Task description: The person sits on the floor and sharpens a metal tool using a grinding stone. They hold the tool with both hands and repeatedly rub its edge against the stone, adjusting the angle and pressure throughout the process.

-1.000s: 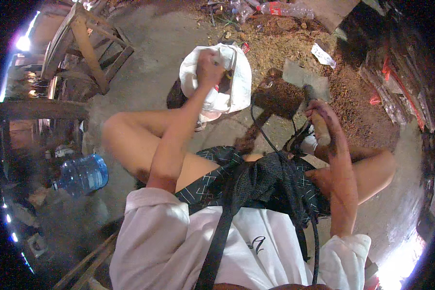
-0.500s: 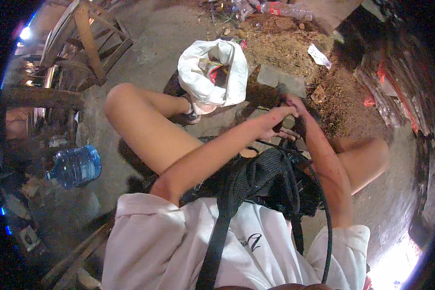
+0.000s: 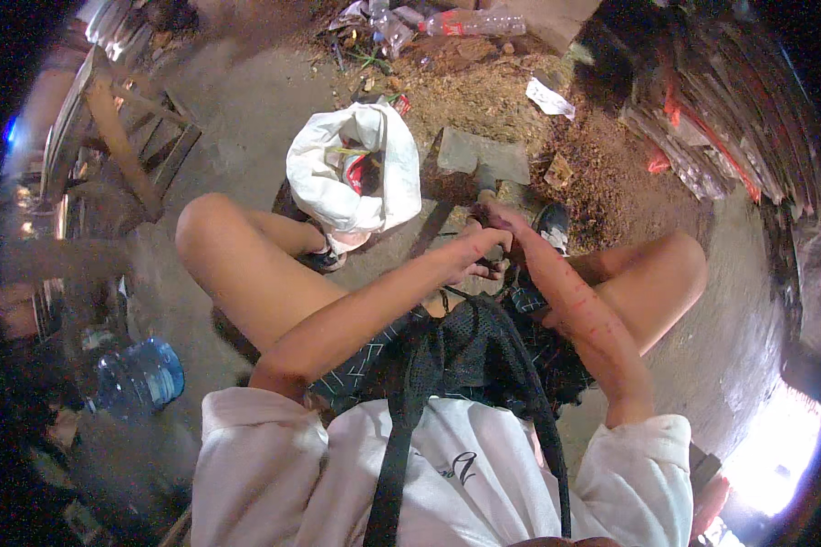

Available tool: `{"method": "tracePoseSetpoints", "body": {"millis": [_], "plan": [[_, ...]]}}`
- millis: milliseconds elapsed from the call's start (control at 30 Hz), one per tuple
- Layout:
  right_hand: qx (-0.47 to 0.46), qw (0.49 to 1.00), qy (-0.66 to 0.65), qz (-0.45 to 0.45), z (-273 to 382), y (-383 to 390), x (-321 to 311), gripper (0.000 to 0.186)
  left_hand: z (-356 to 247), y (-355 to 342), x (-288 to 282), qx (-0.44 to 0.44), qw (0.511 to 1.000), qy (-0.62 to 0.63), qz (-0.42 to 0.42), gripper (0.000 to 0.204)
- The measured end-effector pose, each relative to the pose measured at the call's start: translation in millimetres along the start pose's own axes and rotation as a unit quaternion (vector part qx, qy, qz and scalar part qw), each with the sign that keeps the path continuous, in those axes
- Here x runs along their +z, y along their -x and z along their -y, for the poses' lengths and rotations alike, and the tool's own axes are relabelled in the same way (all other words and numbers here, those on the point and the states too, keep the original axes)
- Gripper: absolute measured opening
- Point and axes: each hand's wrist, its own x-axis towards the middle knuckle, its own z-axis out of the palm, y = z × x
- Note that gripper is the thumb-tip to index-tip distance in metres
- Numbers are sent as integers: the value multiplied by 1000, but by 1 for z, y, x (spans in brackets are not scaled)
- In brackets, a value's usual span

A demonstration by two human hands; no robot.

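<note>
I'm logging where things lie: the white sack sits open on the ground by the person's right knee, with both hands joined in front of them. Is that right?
Not quite. In the head view the white sack lies by the left knee, not the right. The rest holds: it sits open on the ground, and the left hand and right hand meet in front of the person.

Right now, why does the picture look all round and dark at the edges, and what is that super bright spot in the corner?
In the head view, the fisheye lens bends straight edges and leaves black corners; the bright patch at lower right is glare, washed out white; the hands are dim and a little soft, the white bag is lit best, and the water bottle sits in shadow.
</note>
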Motion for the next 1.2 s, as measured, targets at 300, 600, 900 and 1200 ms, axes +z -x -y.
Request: {"method": "tracePoseSetpoints", "body": {"millis": [300,600,900,1200], "plan": [[102,910,347,-201,116,124,158,51,18,0,-30,-38,997,61,-21,14],[23,878,400,-261,85,66,99,50,28,-46,-36,-6,998,53,-45,17],[81,864,458,-192,130,39,105,46,-11,-45,-39,80,993,16,-87,88],[-98,974,198,48,212,126,120,42,-66,-8,-5,239,963,-104,-66,99]]}}
